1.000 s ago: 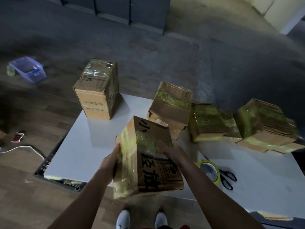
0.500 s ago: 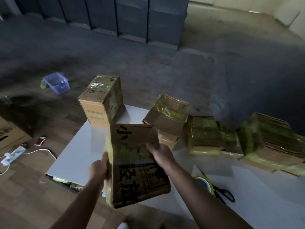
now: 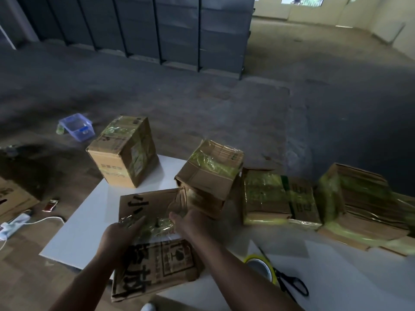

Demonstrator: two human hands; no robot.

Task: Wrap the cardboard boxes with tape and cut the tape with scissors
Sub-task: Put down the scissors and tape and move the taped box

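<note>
left fingers [image 3: 137, 222]: stretched out straight and laid flat on the glossy tape band [image 3: 155, 227]; they grasp nothing.
right fingers [image 3: 176, 217]: on the band's far right part, beside a crinkled, lifted piece of film; whether they pinch it or only press cannot be told.
left hand [image 3: 119, 237]: palm down on the box's left half.
right hand [image 3: 193, 222]: at the box's right edge, near the far corner.
held box [image 3: 157, 263]: lies on a broad face on the white table [image 3: 85, 230], at the near left part; its near end appears to overhang the table's front edge.
long axis: runs from the person outward, leaning slightly left; the printed end points to the person, the hand-lettered end away.
tape band: crosses the box the short way, at right angles to the long axis.
step in hand (judged): smoothing the wrap down.
how to do it well: press from the band's middle out to both edges, flatten the lifted film at the right, and draw the box fully onto the table so it cannot tip.
tape roll [image 3: 260, 265]: flat on the table to the right, touching the scissors [image 3: 292, 286]; both untouched.
other boxes: an upright box [image 3: 123, 158] at the far left corner, a tilted box [image 3: 211, 173] just beyond the right hand.
</note>
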